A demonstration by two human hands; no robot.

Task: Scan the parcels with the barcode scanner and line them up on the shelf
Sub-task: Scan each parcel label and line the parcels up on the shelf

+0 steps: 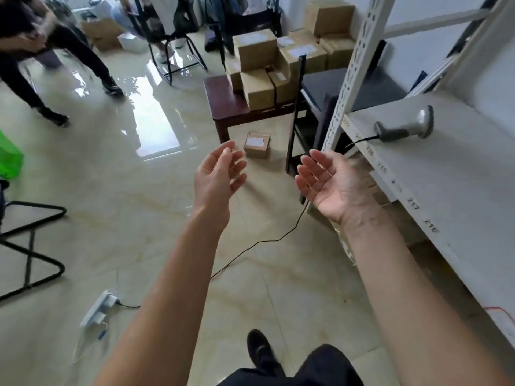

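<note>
Head view: left hand (218, 174) and right hand (331, 181) empty, fingers spread, palms facing. Small parcel (257, 144) on floor beyond, stack (259, 76) on far table (223, 98). Scanner (404, 126) on shelf (446, 176), right. Parcel likely light, stiff cardboard; take by opposite sides.

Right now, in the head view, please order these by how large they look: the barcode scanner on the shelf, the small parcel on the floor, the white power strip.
1. barcode scanner
2. white power strip, slightly smaller; nearness to the camera may inflate it
3. small parcel, farther away, so its true rank is unsure
</note>
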